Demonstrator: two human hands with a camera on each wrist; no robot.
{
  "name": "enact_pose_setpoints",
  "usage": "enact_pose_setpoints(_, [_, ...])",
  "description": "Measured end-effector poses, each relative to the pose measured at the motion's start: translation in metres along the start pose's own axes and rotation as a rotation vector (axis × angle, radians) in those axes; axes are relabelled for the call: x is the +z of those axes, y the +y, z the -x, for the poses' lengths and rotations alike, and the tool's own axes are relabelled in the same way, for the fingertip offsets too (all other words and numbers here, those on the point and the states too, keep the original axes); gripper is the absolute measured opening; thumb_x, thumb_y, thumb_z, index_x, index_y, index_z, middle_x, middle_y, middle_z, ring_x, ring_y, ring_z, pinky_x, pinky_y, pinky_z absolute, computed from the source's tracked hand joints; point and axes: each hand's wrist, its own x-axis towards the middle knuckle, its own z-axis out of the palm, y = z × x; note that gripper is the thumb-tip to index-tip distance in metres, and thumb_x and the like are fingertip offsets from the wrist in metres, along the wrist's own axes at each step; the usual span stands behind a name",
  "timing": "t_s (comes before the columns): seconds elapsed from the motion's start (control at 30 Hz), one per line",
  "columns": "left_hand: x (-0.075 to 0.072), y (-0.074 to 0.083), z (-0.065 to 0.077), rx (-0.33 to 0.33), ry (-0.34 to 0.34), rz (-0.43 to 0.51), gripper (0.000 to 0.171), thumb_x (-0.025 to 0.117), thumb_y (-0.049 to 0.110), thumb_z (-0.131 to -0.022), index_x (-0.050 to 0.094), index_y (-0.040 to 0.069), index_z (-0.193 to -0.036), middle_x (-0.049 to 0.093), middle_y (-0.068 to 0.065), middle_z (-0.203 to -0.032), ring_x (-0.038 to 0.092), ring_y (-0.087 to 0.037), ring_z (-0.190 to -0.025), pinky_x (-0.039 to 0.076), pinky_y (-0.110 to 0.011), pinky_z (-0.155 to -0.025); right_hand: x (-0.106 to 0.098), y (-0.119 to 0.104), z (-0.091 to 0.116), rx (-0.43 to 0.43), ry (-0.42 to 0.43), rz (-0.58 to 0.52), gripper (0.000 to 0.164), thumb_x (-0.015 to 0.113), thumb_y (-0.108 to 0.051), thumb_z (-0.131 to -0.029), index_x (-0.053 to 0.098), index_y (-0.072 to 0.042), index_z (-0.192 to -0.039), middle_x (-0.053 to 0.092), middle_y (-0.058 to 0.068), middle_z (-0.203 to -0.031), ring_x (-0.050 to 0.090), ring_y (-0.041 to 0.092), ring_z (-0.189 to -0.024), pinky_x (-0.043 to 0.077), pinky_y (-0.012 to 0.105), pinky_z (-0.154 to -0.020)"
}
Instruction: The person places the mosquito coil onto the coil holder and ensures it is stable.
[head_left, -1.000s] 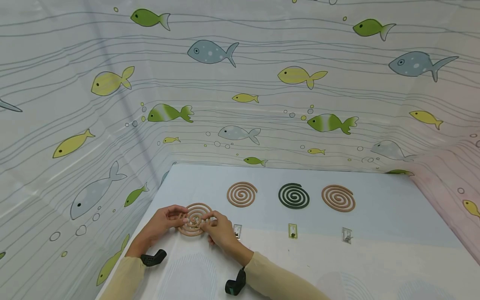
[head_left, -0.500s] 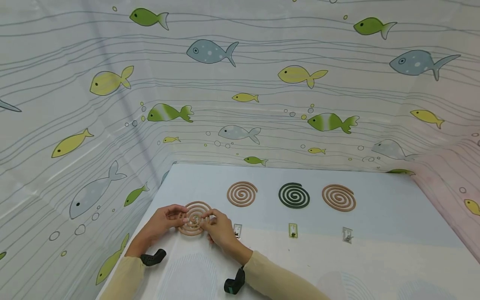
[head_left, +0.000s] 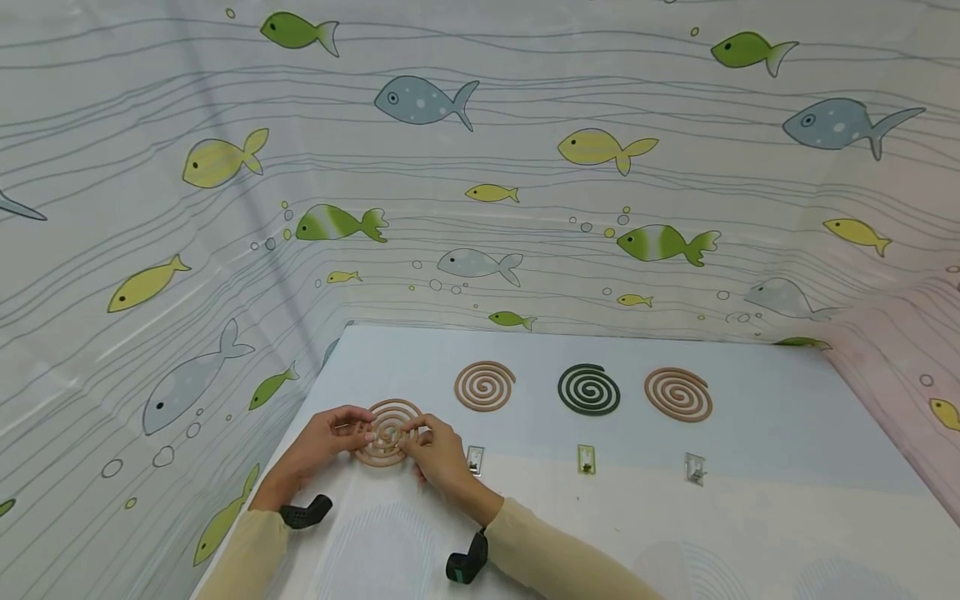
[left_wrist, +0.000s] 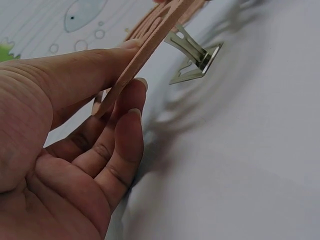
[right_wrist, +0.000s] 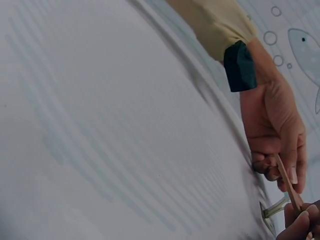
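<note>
A tan mosquito coil (head_left: 388, 434) is held above the left part of the white table, between both hands. My left hand (head_left: 322, 442) pinches its left side, thumb on top and fingers below, as the left wrist view shows. At its right side, the thumb and fingers of my right hand (head_left: 442, 458) pinch the coil. Right under the coil, a small metal coil stand (left_wrist: 204, 64) lies on the table with its tab bent up towards the coil. The right wrist view catches the coil edge-on (right_wrist: 290, 182), tilted, with only the right fingertips in frame.
Behind, a tan coil (head_left: 484, 386), a dark green coil (head_left: 588, 389) and another tan coil (head_left: 678, 395) lie in a row. In front of them lie a metal stand (head_left: 476, 461), a yellowish one (head_left: 587, 460) and a third (head_left: 695, 469). Fish-printed sheeting surrounds the table.
The held coil and the right fingertips have shifted very slightly towards the back of the table. Both hands keep their grip, and the other coils and stands lie as before.
</note>
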Motion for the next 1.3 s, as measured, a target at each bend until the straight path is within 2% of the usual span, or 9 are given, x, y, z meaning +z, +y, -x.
enact_pose_setpoints(0.2, [0.0002, 0.0013, 0.0002, -0.028, 0.001, 0.017, 0.045, 0.083, 0.013, -0.088, 0.065, -0.004, -0.125, 0.067, -0.016, -0.123, 0.066, -0.014, -0.101, 0.053, -0.026, -0.08, -0.0006, -0.0018, -0.0006, 0.02, -0.001, -0.006, 0.02, 0.071, -0.008, -0.096, 0.068, -0.006, -0.116, 0.069, 0.019, -0.077, 0.042, 0.006, -0.041, 0.038, 0.02, -0.04])
enact_pose_setpoints(0.6, [-0.0001, 0.0017, 0.003, -0.004, -0.011, -0.009, 0.045, 0.082, 0.014, -0.089, 0.065, -0.005, -0.126, 0.066, -0.02, -0.125, 0.065, -0.014, -0.102, 0.052, -0.026, -0.081, -0.0002, -0.0016, 0.0011, 0.017, -0.019, -0.021, 0.021, 0.071, -0.009, -0.097, 0.067, -0.005, -0.118, 0.068, 0.016, -0.074, 0.041, 0.007, -0.039, 0.036, 0.021, -0.039])
enact_pose_setpoints(0.83, [0.0015, 0.0029, 0.0031, -0.028, -0.004, -0.009, 0.044, 0.082, 0.015, -0.089, 0.065, -0.003, -0.126, 0.069, -0.016, -0.12, 0.066, -0.014, -0.1, 0.052, -0.027, -0.079, -0.0003, 0.0014, 0.0014, 0.017, -0.011, -0.016, 0.02, 0.071, -0.009, -0.097, 0.068, -0.006, -0.116, 0.066, 0.014, -0.072, 0.041, 0.006, -0.04, 0.036, 0.021, -0.039])
enact_pose_setpoints(1.03, [0.0022, 0.0029, 0.0038, 0.006, -0.006, -0.009, 0.044, 0.081, 0.012, -0.09, 0.064, -0.006, -0.126, 0.066, -0.021, -0.124, 0.066, -0.013, -0.102, 0.052, -0.026, -0.081, -0.0001, 0.0013, 0.0001, 0.011, -0.009, -0.019, 0.02, 0.072, -0.01, -0.097, 0.068, -0.006, -0.116, 0.066, 0.016, -0.073, 0.041, 0.006, -0.039, 0.036, 0.021, -0.039])
enact_pose_setpoints(1.3, [0.0038, 0.0037, 0.0016, -0.011, -0.001, 0.0, 0.042, 0.083, 0.013, -0.089, 0.066, -0.002, -0.124, 0.07, -0.012, -0.119, 0.067, -0.013, -0.099, 0.053, -0.027, -0.076, -0.0004, 0.0028, 0.0004, 0.017, 0.006, -0.02, 0.019, 0.072, -0.009, -0.096, 0.069, -0.008, -0.115, 0.064, 0.013, -0.071, 0.042, 0.006, -0.041, 0.037, 0.021, -0.039])
